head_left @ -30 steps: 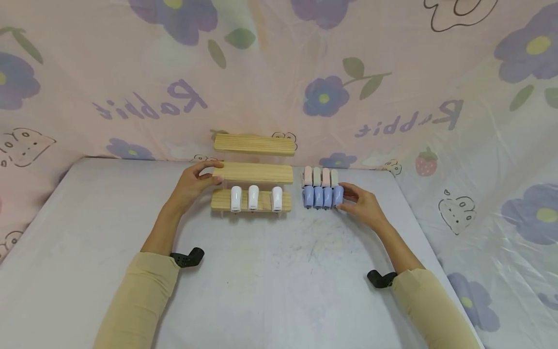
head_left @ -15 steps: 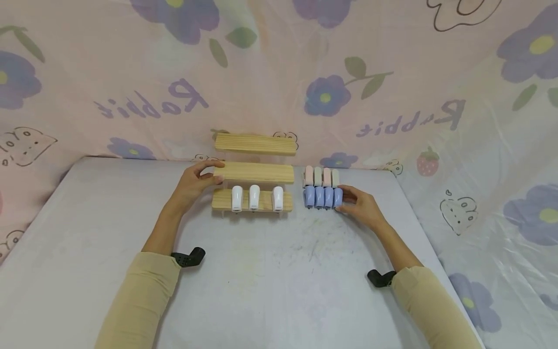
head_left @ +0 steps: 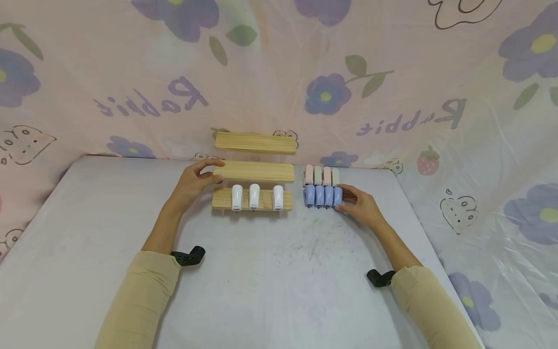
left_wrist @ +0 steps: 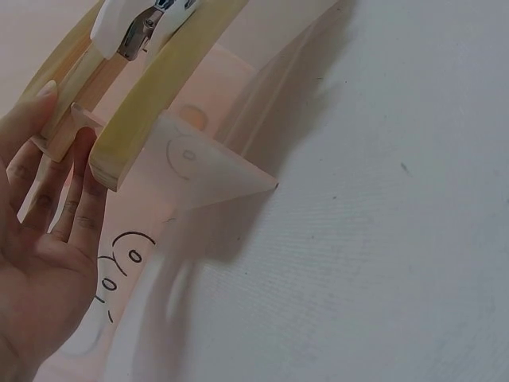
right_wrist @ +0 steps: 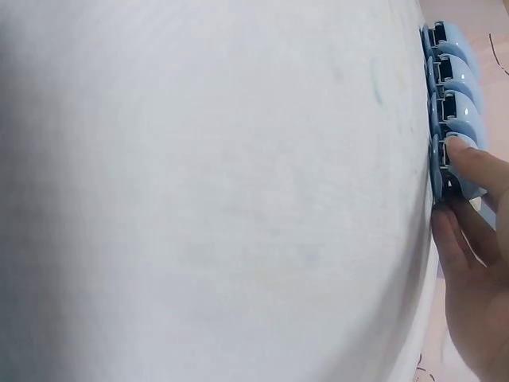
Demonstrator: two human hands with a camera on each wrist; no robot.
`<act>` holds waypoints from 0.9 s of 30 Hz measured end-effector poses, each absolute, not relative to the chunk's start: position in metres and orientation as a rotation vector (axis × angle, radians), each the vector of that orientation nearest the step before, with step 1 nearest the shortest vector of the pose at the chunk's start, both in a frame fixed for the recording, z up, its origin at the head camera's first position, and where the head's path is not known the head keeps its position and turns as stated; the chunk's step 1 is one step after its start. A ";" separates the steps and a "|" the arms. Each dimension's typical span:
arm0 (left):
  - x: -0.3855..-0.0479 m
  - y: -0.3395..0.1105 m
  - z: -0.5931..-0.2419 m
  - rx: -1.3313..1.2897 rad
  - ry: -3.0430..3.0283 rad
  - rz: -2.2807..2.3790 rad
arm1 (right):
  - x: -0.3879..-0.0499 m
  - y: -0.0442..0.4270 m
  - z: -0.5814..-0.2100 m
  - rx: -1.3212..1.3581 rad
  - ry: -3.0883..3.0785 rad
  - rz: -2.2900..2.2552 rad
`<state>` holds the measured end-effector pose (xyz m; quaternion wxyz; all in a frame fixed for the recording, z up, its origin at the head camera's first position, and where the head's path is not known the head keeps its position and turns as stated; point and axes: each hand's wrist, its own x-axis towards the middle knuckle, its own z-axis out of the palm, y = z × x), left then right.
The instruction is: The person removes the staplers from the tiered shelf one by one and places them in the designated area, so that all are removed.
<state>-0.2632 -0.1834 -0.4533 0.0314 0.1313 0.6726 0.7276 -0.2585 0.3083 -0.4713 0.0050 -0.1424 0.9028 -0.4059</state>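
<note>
A three-tier wooden display rack stands at the back middle of the table. My left hand grips the left end of its middle board, thumb and fingers on opposite sides in the left wrist view. Three white mini staplers stand on the lowest board, with a wider gap before the right one. To the right of the rack is a row of blue mini staplers, side by side. My right hand pinches the rightmost blue stapler, its thumb on the stapler's front.
Behind the blue row stands a second row of pink and pale green staplers. A patterned curtain hangs right behind the rack. The white table stretches toward the front, with faint marks on it.
The rightmost blue stapler has shifted slightly left and straightened against its neighbour under my right hand, then stayed there. My left hand keeps its grip on the rack.
</note>
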 end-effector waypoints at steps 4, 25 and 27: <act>-0.264 -0.184 -0.454 0.394 2.082 2.234 | -0.258 0.309 -0.471 -0.448 2.826 -1.271; -0.263 -0.183 -0.448 0.387 2.084 2.221 | -0.227 0.282 -0.431 -0.609 3.022 -1.419; -0.265 -0.184 -0.452 0.392 2.093 2.223 | -0.226 0.279 -0.429 -0.651 3.028 -1.460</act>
